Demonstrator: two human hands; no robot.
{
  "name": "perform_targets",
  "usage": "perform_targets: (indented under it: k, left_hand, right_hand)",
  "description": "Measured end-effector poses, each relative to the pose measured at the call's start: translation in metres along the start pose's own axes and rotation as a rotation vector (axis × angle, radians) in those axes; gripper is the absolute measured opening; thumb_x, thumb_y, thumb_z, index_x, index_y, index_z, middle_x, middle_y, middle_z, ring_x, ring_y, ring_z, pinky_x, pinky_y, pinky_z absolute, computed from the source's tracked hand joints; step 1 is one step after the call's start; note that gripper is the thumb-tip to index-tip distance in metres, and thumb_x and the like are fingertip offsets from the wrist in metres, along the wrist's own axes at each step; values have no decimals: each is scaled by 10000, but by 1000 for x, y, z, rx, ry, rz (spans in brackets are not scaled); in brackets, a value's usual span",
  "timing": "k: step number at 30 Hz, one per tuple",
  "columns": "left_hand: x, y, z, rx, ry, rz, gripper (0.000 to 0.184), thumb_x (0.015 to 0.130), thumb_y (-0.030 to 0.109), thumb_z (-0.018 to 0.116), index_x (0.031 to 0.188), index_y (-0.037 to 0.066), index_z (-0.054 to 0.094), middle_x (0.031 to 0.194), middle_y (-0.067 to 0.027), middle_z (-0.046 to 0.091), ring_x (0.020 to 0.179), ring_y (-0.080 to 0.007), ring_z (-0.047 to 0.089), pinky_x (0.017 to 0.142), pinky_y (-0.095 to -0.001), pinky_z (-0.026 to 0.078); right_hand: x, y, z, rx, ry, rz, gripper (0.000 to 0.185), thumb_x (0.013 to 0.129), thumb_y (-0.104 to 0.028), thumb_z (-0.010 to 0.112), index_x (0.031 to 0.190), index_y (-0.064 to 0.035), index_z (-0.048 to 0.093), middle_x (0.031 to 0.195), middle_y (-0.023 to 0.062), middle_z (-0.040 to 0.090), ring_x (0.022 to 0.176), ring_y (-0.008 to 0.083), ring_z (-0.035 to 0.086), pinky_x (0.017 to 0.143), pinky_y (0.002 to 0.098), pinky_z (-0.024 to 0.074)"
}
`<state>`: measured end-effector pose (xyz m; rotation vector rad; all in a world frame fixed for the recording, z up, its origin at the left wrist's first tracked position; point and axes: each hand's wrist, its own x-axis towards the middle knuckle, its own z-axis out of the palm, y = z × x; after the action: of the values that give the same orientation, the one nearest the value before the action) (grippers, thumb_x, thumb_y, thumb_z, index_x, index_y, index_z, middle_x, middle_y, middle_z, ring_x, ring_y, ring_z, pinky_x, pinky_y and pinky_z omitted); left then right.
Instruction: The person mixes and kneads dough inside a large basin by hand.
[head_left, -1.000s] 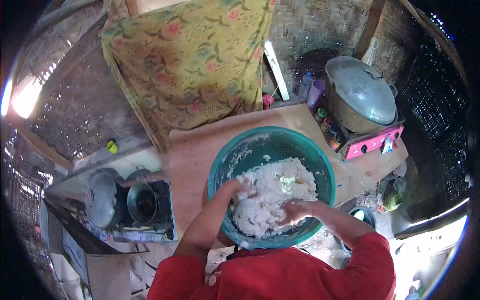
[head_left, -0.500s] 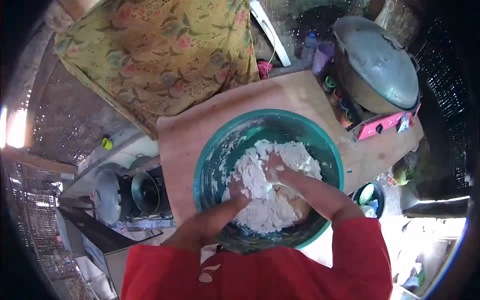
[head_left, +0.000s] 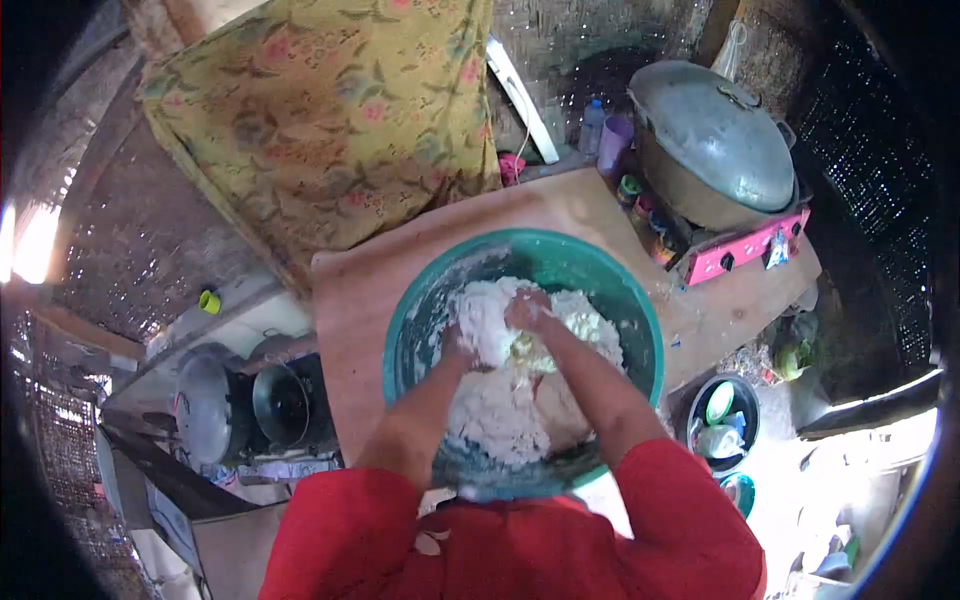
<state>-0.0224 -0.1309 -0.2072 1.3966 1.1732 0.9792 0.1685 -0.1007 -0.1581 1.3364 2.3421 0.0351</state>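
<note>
We're holding our left hand (head_left: 458, 348) and right hand (head_left: 528, 311) either side of a white doughy clump (head_left: 485, 320), not really seeing whether they're spreading or pinching; guessing it's acting soft, crumbly, kinda sticky, so we're suggesting wide palms underneath, everything sitting inside the green basin (head_left: 572, 258)

The left grip (head_left: 457, 346) has its fingers mostly hidden by white dough (head_left: 500, 422); the fingertips of the right grip (head_left: 528, 308) are also hidden there, so how far either closes cannot be told. The dough covers much of the bottom of the green basin (head_left: 590, 268), and a red shirt (head_left: 540, 550), cut off by the lower edge, overlaps its near side. The top edge crops the flowered cloth (head_left: 330, 120). A lid (head_left: 720, 130) conceals the large pot's (head_left: 672, 175) inside. Markings on the small jars (head_left: 630, 188) are too small to read.
</note>
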Motion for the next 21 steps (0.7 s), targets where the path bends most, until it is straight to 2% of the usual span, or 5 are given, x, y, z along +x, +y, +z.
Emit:
perform_targets:
  k: [8, 11, 14, 18, 21]
  left_hand:
    - [-90, 121, -41, 862, -739, 223, 540, 815, 412, 460, 1250, 92, 430, 1293, -79, 415, 1146, -264, 410, 983, -361, 304]
    - [-107, 168, -39, 1093, -960, 119, 523, 804, 420, 500, 1217, 101, 470, 1253, -73, 463, 1097, -265, 464, 953, -360, 350]
    - [-64, 209, -44, 1026, -1196, -140, 505, 793, 429, 539, 1184, 110, 511, 1213, -66, 511, 1048, -266, 517, 922, -358, 396]
    - [18, 185, -30, 205, -877, 52, 340, 779, 312, 548, 1019, 75, 586, 1008, -177, 594, 916, -294, 573, 772, -411, 447]
    - [42, 201, -25, 441, -739, 512, 342, 806, 326, 530, 1046, 86, 573, 1101, -149, 559, 986, -291, 541, 841, -381, 429]
  right_hand:
    - [-197, -68, -77, 924, -93, -205, 594, 682, -556, 600, 1076, -111, 598, 1004, 186, 598, 996, 345, 529, 941, 411, 354]
    - [-225, -151, -13, 233, 292, -110, 535, 725, -564, 506, 1037, -146, 624, 1086, 129, 591, 1100, 262, 492, 992, 372, 315]
    - [-211, -188, -45, 461, 140, -31, 512, 729, -528, 509, 1038, -134, 617, 1075, 132, 591, 1084, 267, 498, 973, 375, 328]
    - [-140, -192, -40, 653, 66, 42, 482, 735, -480, 512, 1040, -118, 609, 1060, 136, 592, 1062, 274, 507, 948, 378, 345]
    - [-89, -173, -17, 687, 74, 79, 461, 740, -444, 515, 1041, -106, 602, 1048, 140, 592, 1045, 279, 513, 929, 380, 357]
